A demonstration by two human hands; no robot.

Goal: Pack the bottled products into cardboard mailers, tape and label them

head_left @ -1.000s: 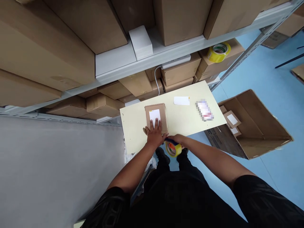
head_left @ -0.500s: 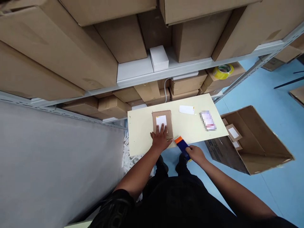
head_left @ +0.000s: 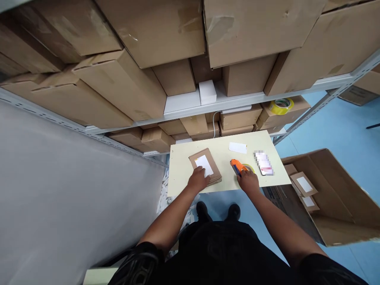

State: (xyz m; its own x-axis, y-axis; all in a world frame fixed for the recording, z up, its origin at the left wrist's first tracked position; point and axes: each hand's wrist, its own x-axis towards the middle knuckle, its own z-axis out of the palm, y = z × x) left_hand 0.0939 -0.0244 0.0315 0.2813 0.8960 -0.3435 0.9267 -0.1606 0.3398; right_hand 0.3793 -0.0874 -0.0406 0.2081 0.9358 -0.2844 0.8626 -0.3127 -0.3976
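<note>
A small flat cardboard box (head_left: 214,166) with a white label lies askew on the cream table (head_left: 181,158). My left hand (head_left: 198,180) is closed on its near left edge, with fingertips over the label; the thumb is mostly hidden. To the right, my right hand (head_left: 248,182) grips an orange and blue tape dispenser (head_left: 238,166), low over or on the tabletop. Part of the yellow tape roll shows beyond the knuckles. Farther back lies a white slip of paper (head_left: 238,148), and right of it a phone-like object (head_left: 264,162), blurred out.
An open carton (head_left: 332,190) stands at the table's right, with several labelled small boxes inside. Behind the table rises a metal shelf (head_left: 237,103) loaded with cartons, a white block (head_left: 207,92) and a yellow tape roll (head_left: 281,106). A grey wall (head_left: 74,198) closes off the left.
My right hand has carried the tape dispenser from the table's front edge up to the tabletop, turning it. My left hand has gone from flat on the box to its edge, and the box has rotated.
</note>
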